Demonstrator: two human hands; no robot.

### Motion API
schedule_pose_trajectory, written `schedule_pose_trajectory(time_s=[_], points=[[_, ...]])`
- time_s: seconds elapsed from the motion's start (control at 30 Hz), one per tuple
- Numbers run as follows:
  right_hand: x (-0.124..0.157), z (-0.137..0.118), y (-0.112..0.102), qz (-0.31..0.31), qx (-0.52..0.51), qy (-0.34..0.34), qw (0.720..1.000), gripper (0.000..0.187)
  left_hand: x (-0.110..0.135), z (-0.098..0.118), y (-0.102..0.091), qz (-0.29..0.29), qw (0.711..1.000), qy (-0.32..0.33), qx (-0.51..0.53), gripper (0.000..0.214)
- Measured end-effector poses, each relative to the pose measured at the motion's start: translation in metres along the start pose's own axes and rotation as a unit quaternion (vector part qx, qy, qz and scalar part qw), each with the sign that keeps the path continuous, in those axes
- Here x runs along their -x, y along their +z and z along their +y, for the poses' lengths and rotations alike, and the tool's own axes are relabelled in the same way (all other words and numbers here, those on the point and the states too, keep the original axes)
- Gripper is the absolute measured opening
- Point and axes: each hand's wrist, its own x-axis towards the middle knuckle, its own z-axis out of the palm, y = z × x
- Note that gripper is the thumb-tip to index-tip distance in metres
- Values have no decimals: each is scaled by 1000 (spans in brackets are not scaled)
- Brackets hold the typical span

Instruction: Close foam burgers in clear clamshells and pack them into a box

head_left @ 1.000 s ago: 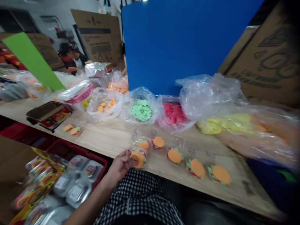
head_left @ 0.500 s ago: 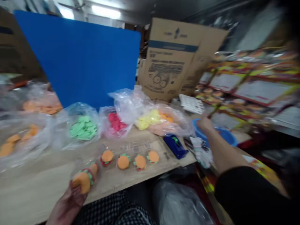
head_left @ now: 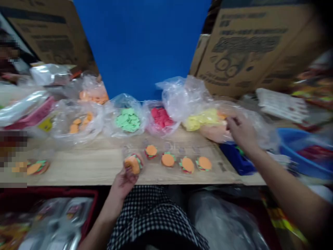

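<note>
Left hand [head_left: 124,184]: curled round a toy burger [head_left: 133,164], just over the table's near edge.
Right hand [head_left: 241,132]: half open, resting on a clear bag [head_left: 208,122] of yellow and peach clay.
Wooden table [head_left: 78,170]: four small burgers [head_left: 168,159] in a row mid-surface.

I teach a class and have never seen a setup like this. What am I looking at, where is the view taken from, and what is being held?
No machine here: a person works with two bare hands, filmed by a camera worn on their head, looking down. The left hand holds a small toy burger with an orange bun. The right hand touches a clear plastic bag of yellow and orange pieces. On the wooden table, four more burgers lie in a row, near bags of green pieces and red pieces.
</note>
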Motion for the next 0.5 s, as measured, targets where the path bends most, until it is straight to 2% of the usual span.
schedule_pose_trajectory(time_s=[0.03, 0.07, 0.13, 0.2, 0.23, 0.3, 0.43, 0.5], points=[[22, -24, 21, -65, -65, -19, 996, 29, -2, -2, 0, 5, 1000, -1, 20, 16], [47, -49, 40, -154, -132, -46, 978, 25, -3, -4, 0, 15, 999, -2, 42, 13], [99, -94, 71, -293, -229, -109, 922, 22, -3, -8, 1, 17, 997, -2, 69, 9], [140, -128, 94, -362, -287, -155, 873, 23, -1, -13, 0, 0, 996, -13, 84, 9], [154, -139, 102, -380, -307, -159, 858, 25, 0, -15, -1, -7, 996, -19, 89, 9], [170, -151, 111, -390, -330, -157, 845, 28, 2, -20, -8, -14, 995, -25, 98, 11], [183, -153, 114, -356, -320, -164, 863, 27, 10, -31, -29, -3, 993, 0, 118, 19], [191, -150, 117, -361, -307, -156, 867, 27, 14, -38, -38, 1, 992, 8, 128, 24]])
